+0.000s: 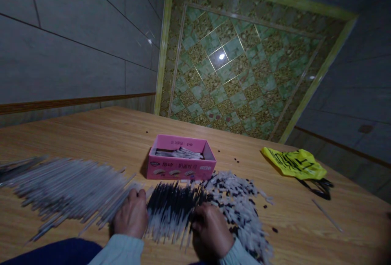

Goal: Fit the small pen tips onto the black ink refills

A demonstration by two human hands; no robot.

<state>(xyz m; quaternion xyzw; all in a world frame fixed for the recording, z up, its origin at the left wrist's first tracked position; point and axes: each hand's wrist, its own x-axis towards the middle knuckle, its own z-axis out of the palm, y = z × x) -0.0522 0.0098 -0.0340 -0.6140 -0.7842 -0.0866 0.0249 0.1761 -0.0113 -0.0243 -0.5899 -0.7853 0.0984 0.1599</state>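
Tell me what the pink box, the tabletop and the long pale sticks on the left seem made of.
Pink box: probably printed cardboard, given its thin, flat walls.
Tabletop: wood or wood-look laminate, smooth; grain shows.
Long pale sticks: possibly translucent plastic, judging by their greyish, see-through look; blur leaves it open.

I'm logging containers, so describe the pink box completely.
The box is pink, rectangular and open-topped, apparently printed card. Its near wall bears dark and white lettering and small pictures. It stands on the table, holding loosely piled pale sticks. Neither the left hand nor the right hand touches it.
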